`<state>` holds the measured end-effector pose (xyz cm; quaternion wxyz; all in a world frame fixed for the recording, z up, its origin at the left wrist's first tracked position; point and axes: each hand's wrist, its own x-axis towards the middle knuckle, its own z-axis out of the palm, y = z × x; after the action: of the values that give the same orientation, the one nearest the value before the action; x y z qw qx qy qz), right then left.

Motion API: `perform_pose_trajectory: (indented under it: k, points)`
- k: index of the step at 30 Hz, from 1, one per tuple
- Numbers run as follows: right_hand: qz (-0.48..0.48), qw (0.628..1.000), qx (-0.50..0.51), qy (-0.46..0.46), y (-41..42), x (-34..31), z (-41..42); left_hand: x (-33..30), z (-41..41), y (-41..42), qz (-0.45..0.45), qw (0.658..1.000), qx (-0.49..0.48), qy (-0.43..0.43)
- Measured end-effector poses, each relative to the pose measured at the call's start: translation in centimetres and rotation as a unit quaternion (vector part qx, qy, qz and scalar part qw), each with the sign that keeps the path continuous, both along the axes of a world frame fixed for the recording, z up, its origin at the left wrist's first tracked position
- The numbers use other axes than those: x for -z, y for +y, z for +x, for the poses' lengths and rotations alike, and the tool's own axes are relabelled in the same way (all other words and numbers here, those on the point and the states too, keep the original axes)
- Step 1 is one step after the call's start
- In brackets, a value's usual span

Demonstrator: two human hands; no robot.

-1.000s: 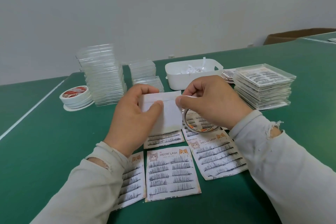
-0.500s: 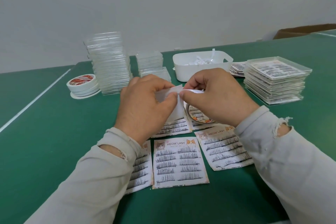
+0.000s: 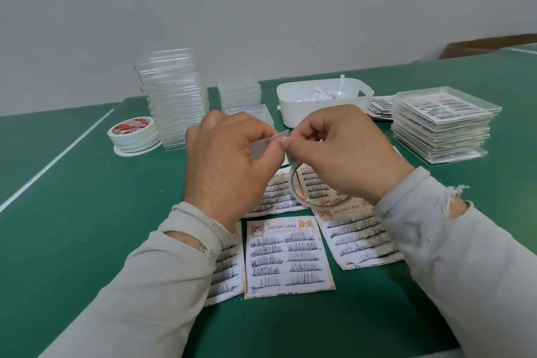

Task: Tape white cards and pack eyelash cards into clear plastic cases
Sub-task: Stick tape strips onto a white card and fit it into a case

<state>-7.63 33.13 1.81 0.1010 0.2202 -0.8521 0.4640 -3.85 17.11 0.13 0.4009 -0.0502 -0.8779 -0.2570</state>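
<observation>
My left hand (image 3: 229,166) grips a small white card (image 3: 266,144) above the table, mostly hidden behind its fingers. My right hand (image 3: 343,154) pinches at the card's right edge, and a thin roll of tape (image 3: 302,189) hangs beneath it. Several printed eyelash cards lie flat below my hands; the middle eyelash card (image 3: 286,253) faces me in full. A tall stack of empty clear cases (image 3: 174,99) stands at the back left, with a shorter stack of clear cases (image 3: 239,94) beside it.
A stack of filled cases (image 3: 441,122) sits at the right. A white bin (image 3: 322,102) holding paper strips stands behind my hands. Spare tape rolls (image 3: 133,134) lie at the left. A cardboard box (image 3: 488,48) shows at the far right edge of the green table (image 3: 87,227).
The card was held flat and facing me; it has tipped nearly edge-on. Both hands have closed in around it, my right fingertips staying pinched at its edge.
</observation>
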Motion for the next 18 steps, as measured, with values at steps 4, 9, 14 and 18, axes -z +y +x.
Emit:
perform_pose_trajectory:
  k: [4,9,14,18]
  points:
    - [-0.129,0.975,-0.114,-0.139,0.6,-0.7,0.4,-0.1,0.0,-0.6,-0.055,0.998,-0.009,0.006]
    - [-0.169,0.95,-0.159,-0.209,1.5,-1.1,-0.4,-1.0,-0.2,-2.1,0.195,0.975,0.089,-0.058]
    - [-0.1,0.975,-0.139,-0.138,1.3,-0.7,-0.2,-1.2,-0.1,-2.1,0.275,0.935,0.183,-0.128]
    - [-0.087,0.975,-0.155,-0.136,1.0,-0.2,-0.2,-1.0,-0.2,-1.6,0.319,0.923,0.179,-0.117]
